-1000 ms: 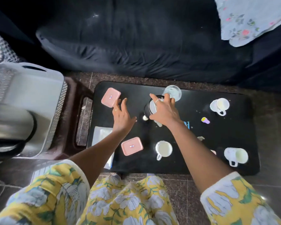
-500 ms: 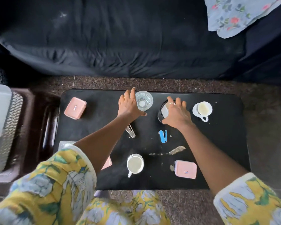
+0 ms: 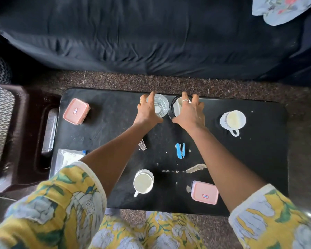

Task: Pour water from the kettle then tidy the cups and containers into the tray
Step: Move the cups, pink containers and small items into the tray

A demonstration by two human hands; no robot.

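Hands work side by side at the table's (image 3: 101, 123) far edge. Left hand (image 3: 147, 112) grasps the glass (image 3: 162, 107); right hand (image 3: 190, 112) grips the kettle (image 3: 175, 107).

There are two pink containers (image 3: 76, 111) (image 3: 204, 192), two white cups (image 3: 143, 182) (image 3: 233, 119), one glass (image 3: 161, 106), one kettle (image 3: 175, 108) and one blue stapler (image 3: 180, 150).

Clear glass tumbler (image 3: 160, 107), matt black tabletop (image 3: 258, 159), pink, probably plastic, containers (image 3: 76, 111), speckled stone floor (image 3: 115, 80)
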